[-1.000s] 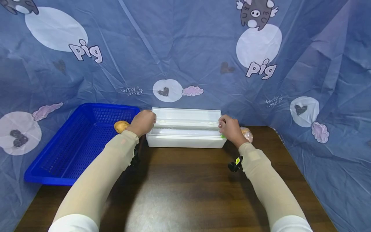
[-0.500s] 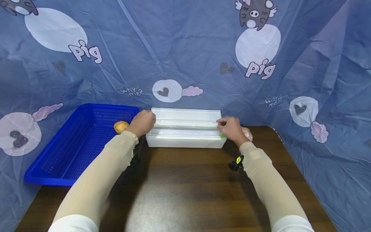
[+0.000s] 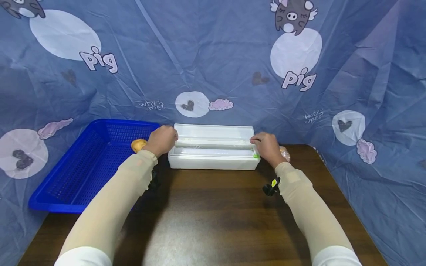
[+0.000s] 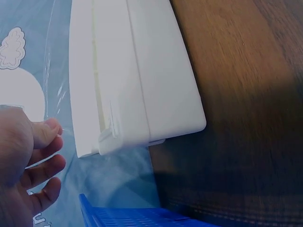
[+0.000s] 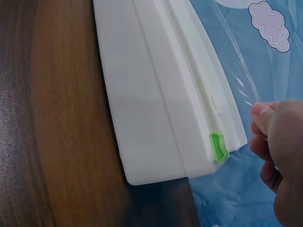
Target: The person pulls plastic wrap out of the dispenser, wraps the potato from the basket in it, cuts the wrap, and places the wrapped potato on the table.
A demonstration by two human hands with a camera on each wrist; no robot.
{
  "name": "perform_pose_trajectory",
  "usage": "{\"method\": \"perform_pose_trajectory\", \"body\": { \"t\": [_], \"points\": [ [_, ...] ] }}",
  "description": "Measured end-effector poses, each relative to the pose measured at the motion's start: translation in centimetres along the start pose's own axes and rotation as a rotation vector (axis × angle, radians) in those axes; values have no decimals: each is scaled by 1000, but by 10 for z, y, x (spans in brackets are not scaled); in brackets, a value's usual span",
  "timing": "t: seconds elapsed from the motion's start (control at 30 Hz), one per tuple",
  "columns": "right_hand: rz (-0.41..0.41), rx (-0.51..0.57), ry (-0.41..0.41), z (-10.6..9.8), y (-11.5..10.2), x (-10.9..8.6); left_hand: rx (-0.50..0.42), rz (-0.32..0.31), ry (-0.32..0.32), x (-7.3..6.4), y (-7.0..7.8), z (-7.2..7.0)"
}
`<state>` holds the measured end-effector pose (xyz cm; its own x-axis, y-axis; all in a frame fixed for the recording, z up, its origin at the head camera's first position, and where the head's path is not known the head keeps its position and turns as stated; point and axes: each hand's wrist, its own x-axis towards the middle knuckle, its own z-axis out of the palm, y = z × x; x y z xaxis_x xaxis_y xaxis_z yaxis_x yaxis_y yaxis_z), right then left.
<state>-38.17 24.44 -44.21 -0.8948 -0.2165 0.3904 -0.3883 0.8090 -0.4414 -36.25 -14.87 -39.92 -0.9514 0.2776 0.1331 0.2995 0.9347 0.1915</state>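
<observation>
A long white plastic wrap dispenser (image 3: 213, 163) lies at the back of the table, its lid (image 3: 214, 131) raised. Clear plastic wrap (image 5: 239, 59) stretches above it between both hands, its edge showing as thin bright lines. My left hand (image 3: 163, 139) pinches one corner of the film between thumb and forefinger, beyond the dispenser's left end. At the right end, my right hand (image 3: 267, 147) pinches the other corner the same way. A green slide cutter (image 5: 218, 147) sits at the dispenser's right end.
A blue perforated basket (image 3: 83, 173) stands on the left, with a yellow potato-like thing (image 3: 138, 145) at its right side, partly behind my left wrist. Behind my right hand sits a pinkish film-wrapped item (image 3: 284, 153). A blue printed cloth (image 3: 213, 74) hangs behind the table.
My right hand shifted slightly at the film's corner, its fingers closing into a firmer pinch. The left hand has barely moved. The dispenser and basket stay in place.
</observation>
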Motion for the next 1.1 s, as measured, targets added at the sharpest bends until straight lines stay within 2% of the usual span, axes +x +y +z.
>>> {"method": "perform_pose_trajectory", "body": {
  "t": [0.13, 0.4, 0.73, 1.1],
  "points": [
    [-1, -46, -14, -3, -2, 1, 18, -20, 15, 0, -2, 0],
    [23, -93, -28, -10, -9, 4, 49, 4, 74, -3, -2, -3],
    [43, -111, -26, -17, -13, 6, 77, 9, 122, -5, 0, -8],
    [12, -116, -2, -24, -20, 10, 85, 19, 159, -6, -2, -16]
  ]
}}
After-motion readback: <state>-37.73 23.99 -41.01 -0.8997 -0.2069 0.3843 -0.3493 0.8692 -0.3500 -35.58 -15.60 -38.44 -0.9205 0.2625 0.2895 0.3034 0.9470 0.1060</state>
